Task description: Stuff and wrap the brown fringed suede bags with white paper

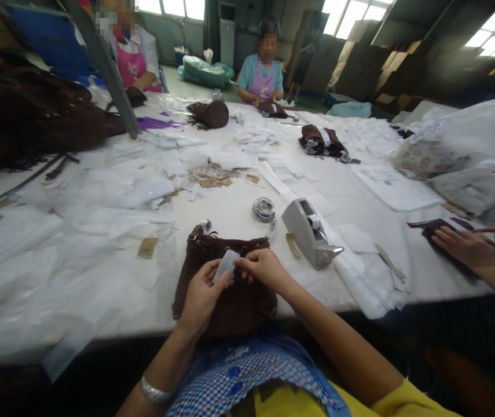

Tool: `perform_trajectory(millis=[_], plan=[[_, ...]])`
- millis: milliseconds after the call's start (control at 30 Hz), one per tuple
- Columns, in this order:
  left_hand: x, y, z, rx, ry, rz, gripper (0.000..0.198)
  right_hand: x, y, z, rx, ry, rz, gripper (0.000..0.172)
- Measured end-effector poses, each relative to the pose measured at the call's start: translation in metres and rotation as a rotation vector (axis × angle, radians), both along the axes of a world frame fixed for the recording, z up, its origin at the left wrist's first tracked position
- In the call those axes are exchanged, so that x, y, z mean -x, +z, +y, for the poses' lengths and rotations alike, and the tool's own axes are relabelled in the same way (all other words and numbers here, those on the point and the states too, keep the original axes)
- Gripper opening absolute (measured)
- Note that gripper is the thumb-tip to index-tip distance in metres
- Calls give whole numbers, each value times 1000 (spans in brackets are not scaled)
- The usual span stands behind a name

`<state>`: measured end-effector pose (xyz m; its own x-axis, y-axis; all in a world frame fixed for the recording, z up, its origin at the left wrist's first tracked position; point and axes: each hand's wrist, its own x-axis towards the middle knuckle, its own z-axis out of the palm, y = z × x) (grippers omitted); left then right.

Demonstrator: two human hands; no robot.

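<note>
A dark brown fringed bag [234,301] lies at the table's near edge, against my body. Above it, my left hand [206,289] pinches a small whitish, translucent piece [226,264], perhaps paper or plastic, between thumb and fingers. My right hand [262,269] is closed at the piece's right edge, thumb and forefinger together, near the bag's top. Whether it grips the piece or a cord of the bag I cannot tell. Just beyond the bag's top right corner lies a coiled grey strap [264,209].
A grey tape dispenser [310,234] stands right of the bag. Clear plastic bags [112,249] cover the left side; tan tags [212,174] lie mid-table. A wrapped brown bundle [323,141] sits farther back. A co-worker's hands [464,246] work at right; two people sit across.
</note>
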<state>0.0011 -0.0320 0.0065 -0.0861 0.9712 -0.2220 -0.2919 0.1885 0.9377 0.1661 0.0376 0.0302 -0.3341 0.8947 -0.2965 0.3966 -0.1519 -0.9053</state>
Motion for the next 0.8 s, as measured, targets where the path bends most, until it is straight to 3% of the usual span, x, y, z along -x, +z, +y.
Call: perform_trajectory(millis=[100, 200, 433, 567, 700, 733, 800], plan=[[2, 5, 1, 34, -18, -53, 47, -2, -6, -3, 11, 80, 195, 42], [4, 9, 1, 67, -49, -92, 49, -2, -8, -7, -2, 104, 259, 36], [4, 5, 3, 88, -120, -53, 50, 16, -18, -5, -291, 14, -82, 21], [1, 4, 4, 87, -102, -36, 56, 20, -13, -7, -341, 2, -175, 19], [-1, 6, 3, 140, -23, 11, 66, -18, 20, -17, -443, 68, -155, 17], [-1, 6, 3, 149, -8, 21, 66, -37, 30, -19, -514, -3, -167, 18], [0, 4, 3, 151, -2, 28, 64, -83, 45, -19, -669, -277, -241, 24]])
